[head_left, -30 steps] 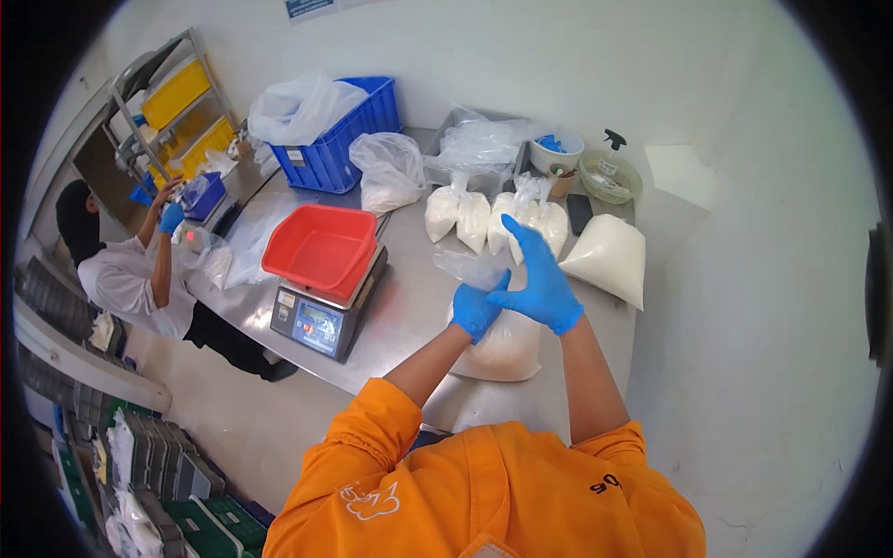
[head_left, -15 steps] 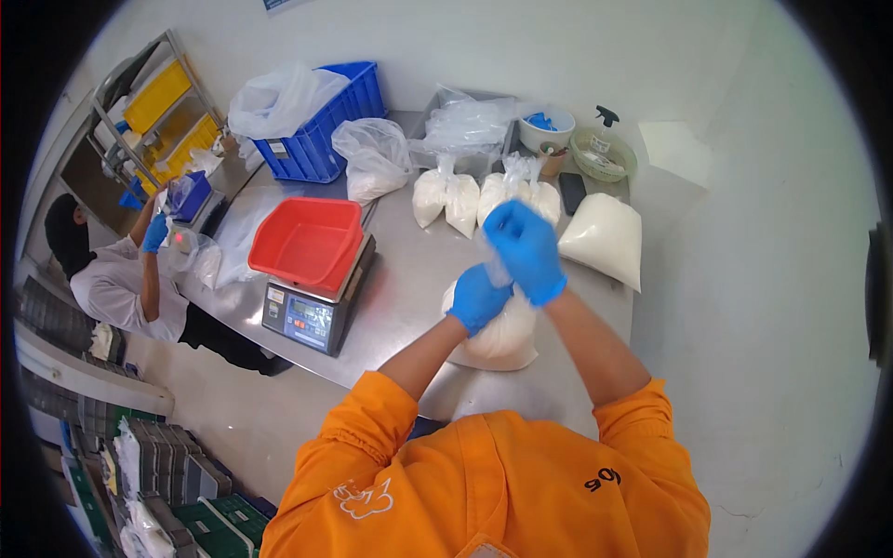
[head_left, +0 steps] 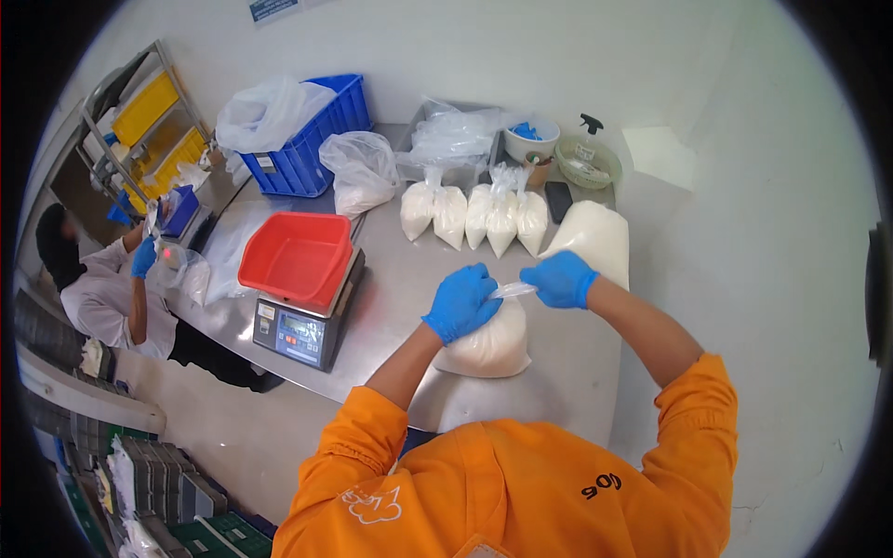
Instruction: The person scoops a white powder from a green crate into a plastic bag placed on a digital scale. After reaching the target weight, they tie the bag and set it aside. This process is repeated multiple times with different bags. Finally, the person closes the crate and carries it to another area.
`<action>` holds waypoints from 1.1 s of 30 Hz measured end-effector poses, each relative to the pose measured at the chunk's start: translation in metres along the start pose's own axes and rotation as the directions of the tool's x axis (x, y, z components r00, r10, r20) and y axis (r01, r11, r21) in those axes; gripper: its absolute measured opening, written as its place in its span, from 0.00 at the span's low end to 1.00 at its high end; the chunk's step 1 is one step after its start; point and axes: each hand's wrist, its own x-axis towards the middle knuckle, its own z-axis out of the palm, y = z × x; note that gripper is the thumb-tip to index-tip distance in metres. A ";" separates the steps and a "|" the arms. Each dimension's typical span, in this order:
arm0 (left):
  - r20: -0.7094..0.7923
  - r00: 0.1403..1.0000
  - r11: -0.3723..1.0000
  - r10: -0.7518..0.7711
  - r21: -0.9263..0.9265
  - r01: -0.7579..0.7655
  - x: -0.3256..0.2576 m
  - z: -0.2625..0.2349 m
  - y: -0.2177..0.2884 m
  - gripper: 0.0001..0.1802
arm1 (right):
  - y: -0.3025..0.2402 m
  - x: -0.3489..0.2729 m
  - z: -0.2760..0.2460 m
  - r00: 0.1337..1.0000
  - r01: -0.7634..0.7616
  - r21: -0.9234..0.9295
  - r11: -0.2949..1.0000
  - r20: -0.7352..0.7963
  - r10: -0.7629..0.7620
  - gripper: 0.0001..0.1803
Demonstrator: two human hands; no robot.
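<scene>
A clear plastic bag of white powder [head_left: 488, 346] rests on the steel table just in front of me. Blue gloves cover both hands. My left hand [head_left: 461, 302] is closed round the base of the bag's neck, on top of the filled part. My right hand [head_left: 564, 280] pinches the other end of the neck, which stretches twisted between the two hands. Behind my right hand lies a larger bag of white powder [head_left: 595, 232]. Farther back stand several small tied bags [head_left: 502, 219] of white powder.
Left of the bag, a red tray [head_left: 296, 256] sits on a digital scale [head_left: 293, 335]. Along the wall are a blue crate [head_left: 316, 139], a grey bin of plastic bags [head_left: 451, 139], a bowl, a basket and a phone [head_left: 558, 200]. A co-worker [head_left: 116, 288] works at the far left.
My right hand has moved down and right, away from the left, drawing the twisted neck out sideways. The left hand keeps its hold low on the neck. The view has shifted slightly.
</scene>
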 end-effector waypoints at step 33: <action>0.187 0.981 0.955 -0.057 -0.277 0.109 0.019 0.017 0.060 0.14 | -0.077 0.107 0.009 0.887 -0.124 0.134 0.983 0.458 0.050 0.17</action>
